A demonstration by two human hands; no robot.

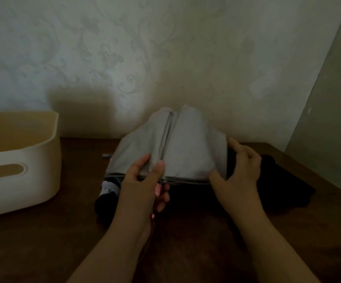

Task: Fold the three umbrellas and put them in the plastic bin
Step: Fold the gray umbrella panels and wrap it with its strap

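Note:
A grey umbrella (pixel 188 144) stands collapsed in the middle of the wooden table, its canopy flaps bunched upward with a metal rib showing between them. My left hand (pixel 145 180) pinches a flap of the grey canopy near the rib, thumb on top. My right hand (pixel 239 168) holds the canopy's right edge, thumb in front and fingers behind. A black umbrella (pixel 277 184) lies under and to the right of the grey one. A dark umbrella handle with a white band (pixel 108 193) pokes out at the lower left. The cream plastic bin (pixel 22 166) stands at the left.
The brown wooden table (pixel 43 242) extends toward me. A patterned wall (pixel 124 58) rises right behind the umbrellas, and a plain panel (pixel 333 119) closes the right side. The scene is dim.

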